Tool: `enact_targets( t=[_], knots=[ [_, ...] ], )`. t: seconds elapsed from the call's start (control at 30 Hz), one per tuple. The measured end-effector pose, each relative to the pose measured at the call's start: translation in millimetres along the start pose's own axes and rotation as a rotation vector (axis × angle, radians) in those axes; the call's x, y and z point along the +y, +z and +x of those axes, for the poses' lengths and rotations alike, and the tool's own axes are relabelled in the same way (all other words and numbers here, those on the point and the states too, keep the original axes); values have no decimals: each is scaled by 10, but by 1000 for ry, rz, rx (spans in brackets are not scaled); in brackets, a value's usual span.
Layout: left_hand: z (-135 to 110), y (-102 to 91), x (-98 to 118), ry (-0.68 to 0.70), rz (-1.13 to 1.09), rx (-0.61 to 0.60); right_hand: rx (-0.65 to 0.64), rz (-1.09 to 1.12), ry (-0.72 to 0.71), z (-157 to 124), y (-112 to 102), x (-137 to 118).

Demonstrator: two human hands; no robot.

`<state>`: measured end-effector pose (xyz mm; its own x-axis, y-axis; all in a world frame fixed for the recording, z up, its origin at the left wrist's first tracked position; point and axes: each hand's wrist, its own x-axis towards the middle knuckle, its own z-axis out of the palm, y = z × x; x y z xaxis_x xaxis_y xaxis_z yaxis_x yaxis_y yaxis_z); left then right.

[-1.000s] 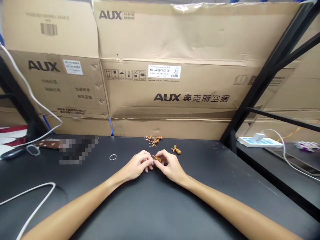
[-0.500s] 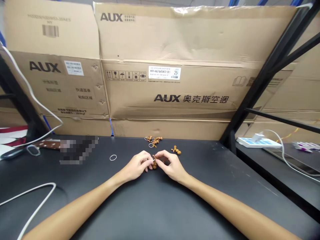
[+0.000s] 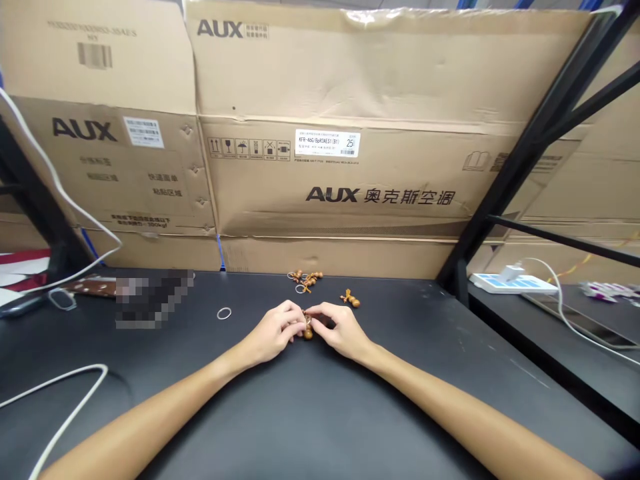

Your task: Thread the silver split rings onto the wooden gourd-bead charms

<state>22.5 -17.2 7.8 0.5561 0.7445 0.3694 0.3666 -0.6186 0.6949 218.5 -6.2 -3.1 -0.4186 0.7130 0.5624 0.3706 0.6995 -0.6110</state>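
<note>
Between my fingertips, just above the black table, is a small brown gourd keychain [image 3: 308, 333] with a silver split ring showing at its top. My left hand [image 3: 276, 332] pinches it from the left, thumb and fingers closed. From the right, my right hand [image 3: 346, 332] closes its thumb and forefinger at the ring and cord. Fingers hide part of the cord. Beyond my right hand a gourd charm [image 3: 351, 299] with a knotted cord lies without a visible ring. A loose split ring [image 3: 224, 313] rests to the left of my left hand.
Several gourd keychains [image 3: 306, 280] lie bunched near the cardboard [image 3: 330, 257] at the back. A pixelated dark object [image 3: 153, 300], glasses [image 3: 63, 299] and a white cable [image 3: 75, 407] are at left. A power strip [image 3: 515, 283] sits beyond the black frame [image 3: 463, 273] at right.
The view has shifted slightly. My right fingers have moved a little at the keychain, and its ring now shows more plainly between my hands.
</note>
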Motion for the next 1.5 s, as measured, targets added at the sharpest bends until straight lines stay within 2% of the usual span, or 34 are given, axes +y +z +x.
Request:
enact_targets(
  t=[0.13, 0.33, 0.53, 0.7, 0.9, 1.13, 1.37, 1.5],
  knots=[
    [5, -16, 26, 27, 50, 8, -81, 26, 7, 13, -23, -21],
    [2, 2, 80, -27, 42, -7, -78, 48, 122, 14, 12, -24],
    [14, 25, 27, -54, 100, 70, -49, -55, -14, -25, 85, -47],
    [20, 12, -19, -105, 0, 74, -2, -183, -11, -38, 83, -73],
    [14, -3, -9, -92, -33, 48, -63, -394, -44, -32, 116, -57],
    [29, 7, -5, -136, -19, 53, -107, -380, -62, -26, 108, -36],
    [25, -8, 22, -79, 51, 48, -62, -348, -90, -40, 107, -46],
    [21, -11, 11, -101, 38, 9, -85, -325, -148, -38, 86, -66]
  ],
)
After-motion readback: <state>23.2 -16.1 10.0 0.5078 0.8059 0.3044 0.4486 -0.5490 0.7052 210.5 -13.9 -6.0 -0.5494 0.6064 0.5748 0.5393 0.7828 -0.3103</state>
